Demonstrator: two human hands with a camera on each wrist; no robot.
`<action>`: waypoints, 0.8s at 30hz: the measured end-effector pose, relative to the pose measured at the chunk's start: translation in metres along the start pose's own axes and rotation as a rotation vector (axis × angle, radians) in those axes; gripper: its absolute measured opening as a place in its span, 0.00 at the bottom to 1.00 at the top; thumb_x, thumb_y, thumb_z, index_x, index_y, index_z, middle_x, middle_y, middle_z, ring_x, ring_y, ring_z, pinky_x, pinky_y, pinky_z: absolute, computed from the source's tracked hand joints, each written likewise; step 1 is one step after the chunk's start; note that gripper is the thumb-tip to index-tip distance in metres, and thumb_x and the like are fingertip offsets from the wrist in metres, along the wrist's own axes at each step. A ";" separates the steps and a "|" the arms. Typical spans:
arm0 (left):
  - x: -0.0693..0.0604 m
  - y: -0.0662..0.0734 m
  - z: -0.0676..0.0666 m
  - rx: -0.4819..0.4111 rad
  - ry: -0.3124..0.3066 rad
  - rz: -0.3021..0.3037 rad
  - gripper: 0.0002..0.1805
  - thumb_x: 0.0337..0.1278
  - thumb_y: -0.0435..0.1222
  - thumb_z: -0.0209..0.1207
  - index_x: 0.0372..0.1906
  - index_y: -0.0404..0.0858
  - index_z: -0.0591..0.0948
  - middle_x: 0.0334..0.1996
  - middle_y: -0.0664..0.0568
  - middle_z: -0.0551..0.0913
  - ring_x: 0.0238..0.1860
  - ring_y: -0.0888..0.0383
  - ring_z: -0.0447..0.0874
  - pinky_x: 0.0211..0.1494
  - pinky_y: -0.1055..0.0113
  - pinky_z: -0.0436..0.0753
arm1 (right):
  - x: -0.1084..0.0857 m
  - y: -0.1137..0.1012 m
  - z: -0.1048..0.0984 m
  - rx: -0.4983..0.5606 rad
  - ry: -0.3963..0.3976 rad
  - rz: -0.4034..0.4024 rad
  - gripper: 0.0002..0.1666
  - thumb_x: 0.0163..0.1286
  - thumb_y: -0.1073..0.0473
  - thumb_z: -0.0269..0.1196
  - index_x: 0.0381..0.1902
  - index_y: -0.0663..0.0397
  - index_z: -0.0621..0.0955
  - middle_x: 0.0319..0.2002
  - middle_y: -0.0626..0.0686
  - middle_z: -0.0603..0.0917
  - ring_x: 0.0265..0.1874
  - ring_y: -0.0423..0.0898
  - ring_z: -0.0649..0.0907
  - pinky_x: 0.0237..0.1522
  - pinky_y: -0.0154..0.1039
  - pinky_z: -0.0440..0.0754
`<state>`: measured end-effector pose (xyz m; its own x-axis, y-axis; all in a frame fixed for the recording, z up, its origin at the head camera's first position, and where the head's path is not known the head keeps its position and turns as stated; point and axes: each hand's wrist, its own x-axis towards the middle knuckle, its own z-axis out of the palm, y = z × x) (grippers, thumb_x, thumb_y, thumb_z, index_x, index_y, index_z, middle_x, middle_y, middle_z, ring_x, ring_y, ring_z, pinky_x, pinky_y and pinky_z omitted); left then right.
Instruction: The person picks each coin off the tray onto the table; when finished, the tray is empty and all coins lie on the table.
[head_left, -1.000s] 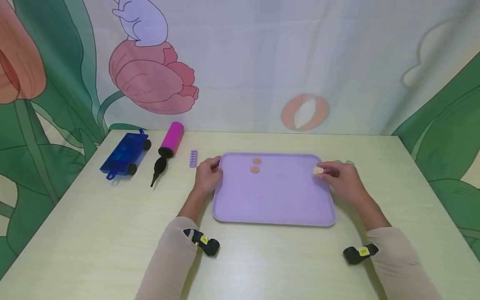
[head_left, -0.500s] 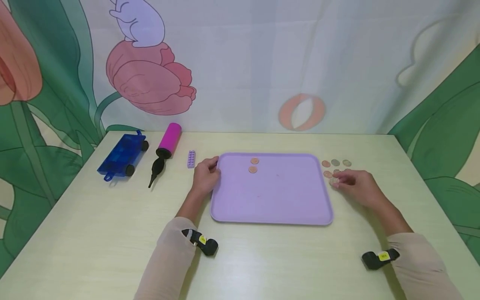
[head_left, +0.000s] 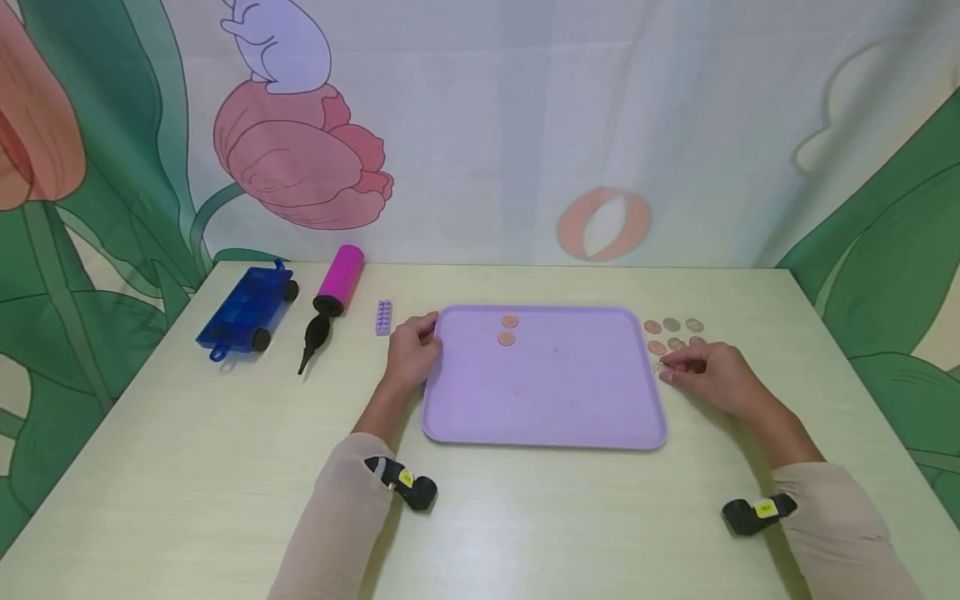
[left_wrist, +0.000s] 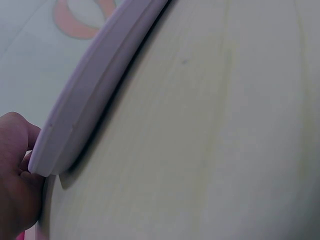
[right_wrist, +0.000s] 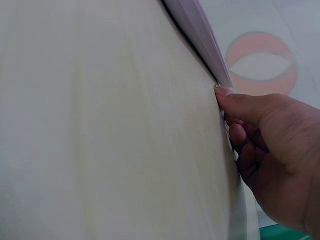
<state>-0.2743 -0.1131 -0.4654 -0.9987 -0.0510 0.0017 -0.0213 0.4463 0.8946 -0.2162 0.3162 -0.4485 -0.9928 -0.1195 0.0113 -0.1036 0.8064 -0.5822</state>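
Note:
A purple tray (head_left: 543, 383) lies flat on the table, and my left hand (head_left: 412, 353) grips the upper part of its left rim. In the left wrist view that hand (left_wrist: 17, 175) is at the tray's corner (left_wrist: 75, 115). Two copper coins (head_left: 507, 339) sit inside the tray near its far side. Just beyond the right rim, my right hand (head_left: 708, 373) pinches a silver coin (head_left: 659, 367) at table level, partly hidden by the fingertips. Several other coins (head_left: 671, 325) lie in rows behind it. The right wrist view shows the thumb (right_wrist: 245, 104) low against the table beside the tray.
At the left stand a blue transparent toy cart (head_left: 247, 310) and a pink hand pump (head_left: 341, 279) with a black nozzle. A small purple building brick (head_left: 383, 317) lies between the pump and the tray. A printed curtain (head_left: 480, 125) hangs behind the table (head_left: 555, 525).
My right hand has carried the silver coin from over the tray's right rim to the table beside it, then shifted it slightly left. My left hand keeps its hold on the tray.

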 end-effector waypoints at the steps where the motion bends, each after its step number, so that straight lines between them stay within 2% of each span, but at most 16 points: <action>1: 0.000 0.000 0.000 0.000 -0.001 -0.001 0.28 0.63 0.25 0.53 0.70 0.31 0.73 0.66 0.36 0.78 0.68 0.44 0.79 0.72 0.58 0.80 | 0.000 0.000 -0.001 -0.003 -0.005 0.002 0.17 0.65 0.59 0.71 0.48 0.63 0.88 0.31 0.52 0.84 0.32 0.41 0.74 0.30 0.27 0.73; 9: -0.001 0.002 -0.001 0.002 -0.012 -0.013 0.28 0.64 0.25 0.53 0.70 0.31 0.73 0.67 0.36 0.77 0.68 0.45 0.78 0.73 0.58 0.80 | 0.001 0.001 -0.003 0.000 -0.028 -0.003 0.17 0.65 0.58 0.71 0.49 0.61 0.88 0.41 0.60 0.90 0.32 0.38 0.74 0.30 0.26 0.74; 18: -0.001 0.003 0.000 0.005 -0.009 -0.016 0.28 0.64 0.25 0.52 0.70 0.31 0.73 0.66 0.36 0.78 0.68 0.45 0.79 0.72 0.58 0.80 | 0.002 0.001 -0.004 -0.023 -0.041 -0.004 0.19 0.66 0.56 0.70 0.50 0.63 0.87 0.34 0.54 0.86 0.33 0.41 0.75 0.31 0.28 0.73; 24: 0.000 0.002 0.000 0.009 -0.005 -0.007 0.28 0.64 0.25 0.52 0.70 0.31 0.73 0.66 0.36 0.78 0.68 0.45 0.78 0.72 0.57 0.80 | 0.002 0.000 -0.006 -0.034 -0.046 -0.009 0.21 0.67 0.55 0.70 0.52 0.63 0.86 0.37 0.56 0.88 0.35 0.43 0.76 0.33 0.27 0.75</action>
<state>-0.2742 -0.1120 -0.4633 -0.9988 -0.0493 -0.0066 -0.0283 0.4542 0.8905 -0.2188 0.3192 -0.4438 -0.9880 -0.1526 -0.0219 -0.1151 0.8243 -0.5544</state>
